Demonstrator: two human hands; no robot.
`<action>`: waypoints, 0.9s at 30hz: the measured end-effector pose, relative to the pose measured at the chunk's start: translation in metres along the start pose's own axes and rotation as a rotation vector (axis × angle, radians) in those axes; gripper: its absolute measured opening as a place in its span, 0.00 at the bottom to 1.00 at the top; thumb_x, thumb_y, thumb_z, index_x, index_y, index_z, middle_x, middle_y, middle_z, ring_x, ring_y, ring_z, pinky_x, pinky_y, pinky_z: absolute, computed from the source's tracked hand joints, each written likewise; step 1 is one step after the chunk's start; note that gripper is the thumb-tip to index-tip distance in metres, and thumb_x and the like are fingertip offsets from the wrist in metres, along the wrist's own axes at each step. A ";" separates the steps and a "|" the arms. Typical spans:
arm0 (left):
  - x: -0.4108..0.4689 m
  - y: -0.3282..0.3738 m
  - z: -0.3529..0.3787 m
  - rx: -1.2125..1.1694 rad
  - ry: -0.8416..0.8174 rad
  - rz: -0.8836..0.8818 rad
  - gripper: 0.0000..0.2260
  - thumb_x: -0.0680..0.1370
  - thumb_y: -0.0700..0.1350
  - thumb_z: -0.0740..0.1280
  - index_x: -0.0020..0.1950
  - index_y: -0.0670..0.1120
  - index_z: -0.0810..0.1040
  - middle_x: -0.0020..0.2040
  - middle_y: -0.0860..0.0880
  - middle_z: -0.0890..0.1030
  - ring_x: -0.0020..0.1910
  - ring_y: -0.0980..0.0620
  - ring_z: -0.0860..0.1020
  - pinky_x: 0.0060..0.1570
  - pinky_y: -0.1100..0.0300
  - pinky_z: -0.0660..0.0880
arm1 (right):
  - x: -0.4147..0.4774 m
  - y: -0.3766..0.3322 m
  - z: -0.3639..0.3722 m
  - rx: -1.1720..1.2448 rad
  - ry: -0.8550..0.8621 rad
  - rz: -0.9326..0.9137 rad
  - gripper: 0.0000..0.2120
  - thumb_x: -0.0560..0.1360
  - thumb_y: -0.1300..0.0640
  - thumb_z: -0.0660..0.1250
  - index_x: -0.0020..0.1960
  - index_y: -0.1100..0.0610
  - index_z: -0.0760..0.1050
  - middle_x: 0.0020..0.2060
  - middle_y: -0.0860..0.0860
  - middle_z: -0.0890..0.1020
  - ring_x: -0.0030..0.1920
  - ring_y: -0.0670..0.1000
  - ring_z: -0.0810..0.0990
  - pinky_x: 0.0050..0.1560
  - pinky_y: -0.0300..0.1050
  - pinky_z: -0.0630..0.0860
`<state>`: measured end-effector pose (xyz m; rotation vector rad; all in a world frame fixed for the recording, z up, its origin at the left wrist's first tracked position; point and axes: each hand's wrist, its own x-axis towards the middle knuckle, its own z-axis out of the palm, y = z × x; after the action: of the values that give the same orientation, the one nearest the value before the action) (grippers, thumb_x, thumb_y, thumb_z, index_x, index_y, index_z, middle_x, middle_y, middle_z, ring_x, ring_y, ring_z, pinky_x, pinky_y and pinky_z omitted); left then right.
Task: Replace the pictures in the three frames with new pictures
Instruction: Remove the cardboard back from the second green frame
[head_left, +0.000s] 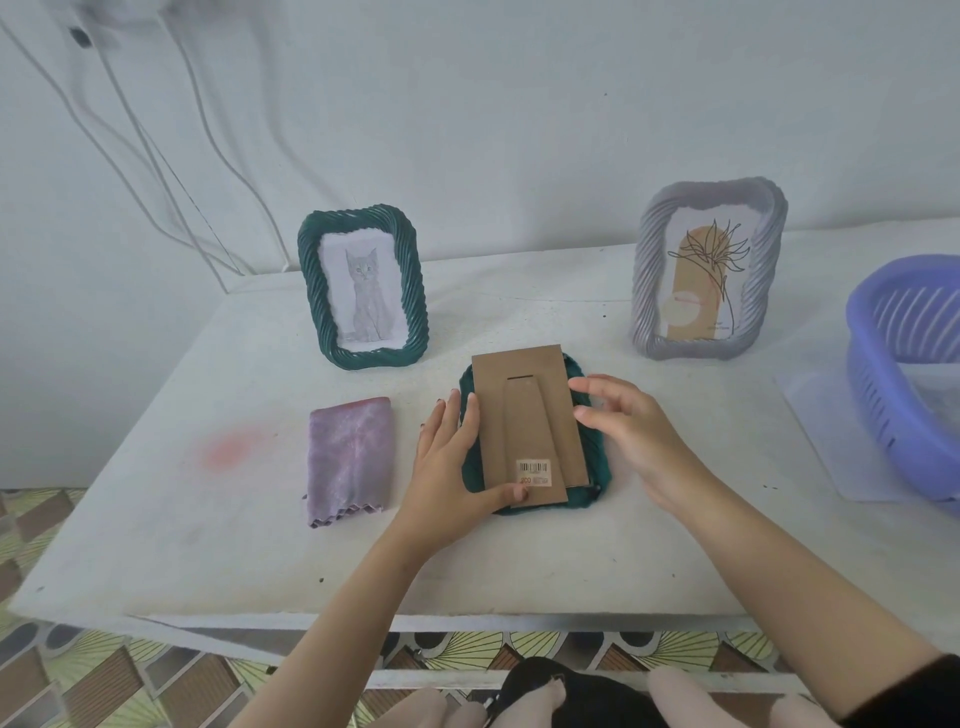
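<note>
Barcode sticker on cardboard backing

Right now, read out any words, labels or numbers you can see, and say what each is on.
Barcode sticker on the cardboard backing of the face-down frame: bars and a short code beneath, too blurred to read.
Grey frame, bottom corner of its picture: small print, too small to read.
No other text is visible.
</note>
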<state>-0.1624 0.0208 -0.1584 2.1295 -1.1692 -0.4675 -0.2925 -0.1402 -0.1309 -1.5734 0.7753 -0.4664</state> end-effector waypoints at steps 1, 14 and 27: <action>-0.001 0.000 0.000 0.000 0.005 0.008 0.47 0.68 0.57 0.72 0.75 0.55 0.43 0.75 0.58 0.41 0.74 0.57 0.37 0.74 0.53 0.44 | 0.000 -0.001 0.000 0.006 -0.003 0.005 0.14 0.74 0.62 0.65 0.59 0.53 0.76 0.41 0.52 0.70 0.44 0.46 0.71 0.52 0.35 0.67; -0.004 0.008 -0.002 -0.171 0.092 0.088 0.47 0.63 0.52 0.75 0.70 0.70 0.47 0.66 0.66 0.64 0.65 0.65 0.61 0.63 0.73 0.57 | -0.005 0.004 0.005 0.099 -0.056 -0.040 0.15 0.75 0.67 0.63 0.56 0.52 0.71 0.42 0.52 0.83 0.43 0.48 0.82 0.47 0.40 0.76; 0.013 0.030 -0.031 -0.741 -0.007 -0.104 0.18 0.69 0.24 0.67 0.49 0.45 0.80 0.47 0.42 0.81 0.41 0.50 0.82 0.37 0.60 0.80 | -0.007 0.008 -0.005 -0.160 0.011 -0.239 0.14 0.76 0.61 0.62 0.54 0.44 0.73 0.47 0.41 0.81 0.46 0.44 0.76 0.46 0.35 0.68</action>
<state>-0.1555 0.0097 -0.1150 1.5383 -0.7236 -0.8087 -0.3027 -0.1387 -0.1364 -1.8253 0.6479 -0.5982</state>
